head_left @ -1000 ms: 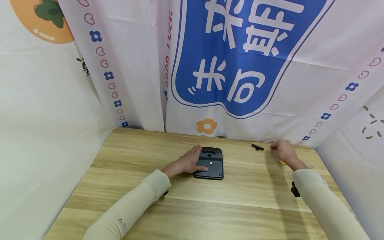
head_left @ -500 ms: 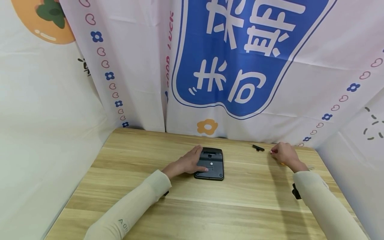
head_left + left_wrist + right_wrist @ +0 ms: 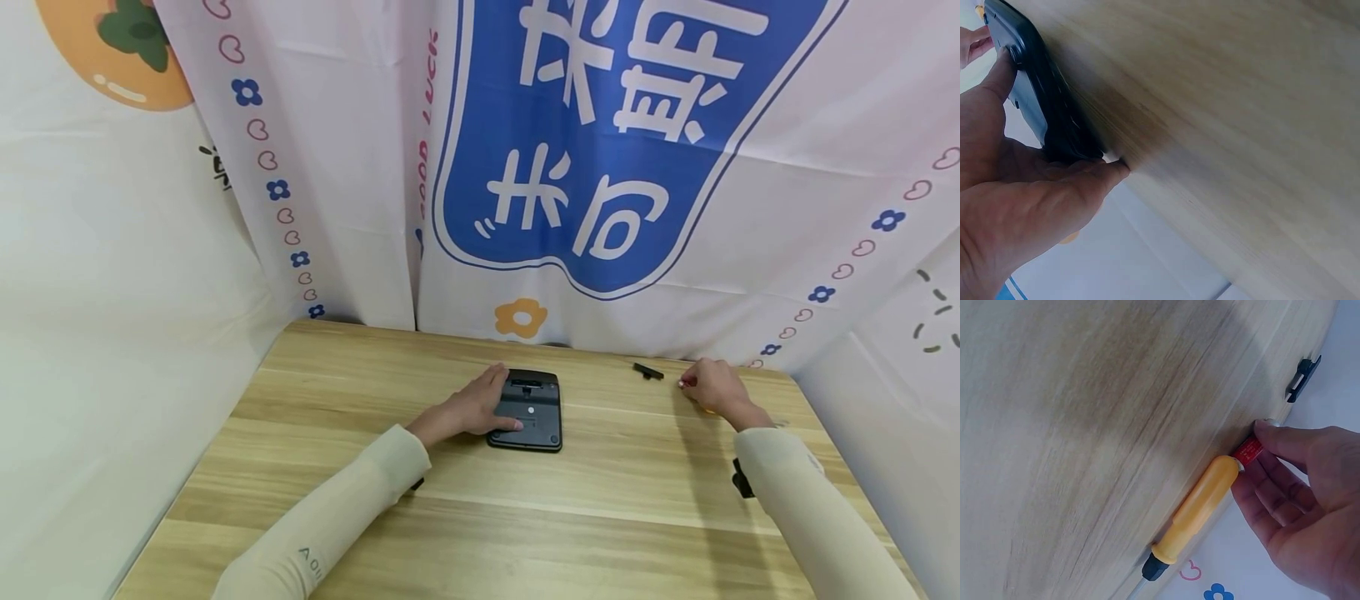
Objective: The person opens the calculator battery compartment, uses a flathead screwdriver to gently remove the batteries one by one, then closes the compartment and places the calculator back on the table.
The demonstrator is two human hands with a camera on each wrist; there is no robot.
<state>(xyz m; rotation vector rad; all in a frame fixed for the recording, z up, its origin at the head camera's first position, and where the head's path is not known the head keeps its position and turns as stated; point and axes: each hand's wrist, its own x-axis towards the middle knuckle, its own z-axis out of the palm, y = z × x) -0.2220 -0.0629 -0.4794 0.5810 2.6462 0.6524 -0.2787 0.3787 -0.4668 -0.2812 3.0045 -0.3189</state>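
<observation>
A black calculator [image 3: 542,432] lies face down on the wooden table, its battery slot [image 3: 526,384] uncovered at the far end. My left hand [image 3: 476,404] holds it from the left side, thumb across its back and fingers along its far edge. In the left wrist view the thumb [image 3: 999,78] presses on the back. Farther right, my right hand [image 3: 716,387] pinches a small red battery [image 3: 1249,450] between thumb and fingers, close over the table. The yellow handle of a screwdriver [image 3: 1204,497] lies right beside the battery. A slim black cover [image 3: 648,372] rests left of the right hand.
The wooden table [image 3: 480,517] ends at the back against a printed white curtain [image 3: 360,208]. White cloth walls [image 3: 112,375] flank it on both sides.
The right hand comes slightly nearer, with the battery still pinched. The left hand, calculator, and black cover keep their places; the head view shifts a little.
</observation>
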